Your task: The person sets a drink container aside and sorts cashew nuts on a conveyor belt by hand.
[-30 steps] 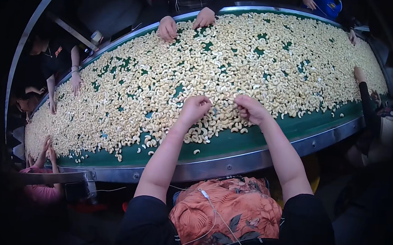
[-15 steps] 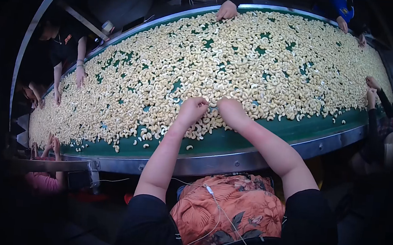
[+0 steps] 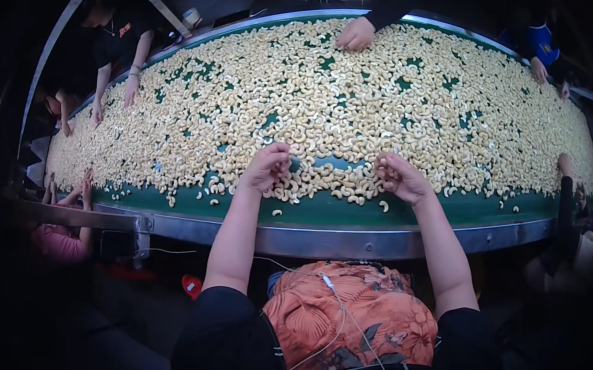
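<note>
A thick layer of pale cashew nuts (image 3: 246,116) covers a green belt (image 3: 329,213), whose surface shows through in small gaps. My left hand (image 3: 267,168) rests among the nuts near the belt's front, fingers curled inward. To its right, my right hand (image 3: 402,178) is also curled, with fingertips bent toward the thumb at the nuts. Whatever either hand holds is hidden by the fingers. Between the hands lies a small cluster of cashews, with a bare strip of belt just behind it. A few single nuts lie loose on the front strip.
A metal rail (image 3: 333,244) runs along the front edge. Across the belt, a co-worker's hand (image 3: 356,34) touches the nuts. Other people's hands reach in at left and right. A thin cable (image 3: 333,325) hangs over my orange floral apron (image 3: 363,310).
My hands have moved apart from near each other, the right one going right and the left one slightly left. A bare strip now shows between them. The co-worker's hand opposite reaches further in.
</note>
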